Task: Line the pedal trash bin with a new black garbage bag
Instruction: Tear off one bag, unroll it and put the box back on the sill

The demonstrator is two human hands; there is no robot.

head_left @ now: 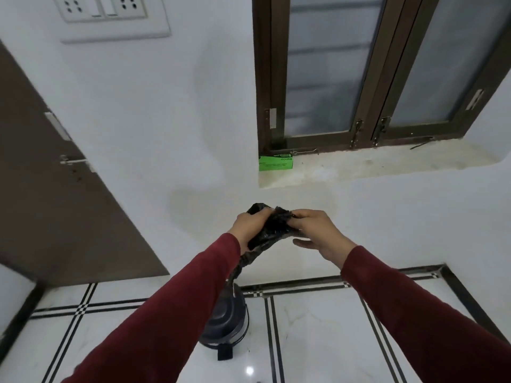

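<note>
Dark red sleeves (171,308) fill the lower frame, reaching up toward the middle. At the frame's centre both hands work a crumpled black garbage bag (272,226), thin, shiny and creased. The left hand (249,226) has its grip curled round the bunched plastic; a twisted tail of the bag hangs down from under it. The right hand (318,230) pinches the bag's upper edge between thumb and forefinger, its lower fingers loosely spread beneath.

Below the hands, at lower centre, stands the pedal trash bin (225,324), round, dark and smooth, with a domed ribbed lid that is down and a black pedal (224,352) at its foot; its inside is hidden. It sits on a glossy white tiled floor (318,335) with black-and-white striped borders.

On the pale stone window ledge (359,167), right of centre, rests a bright green box (275,163). Frosted panes in a dark brown frame (373,78) rise above; a white socket panel (110,15) is at upper left.
</note>
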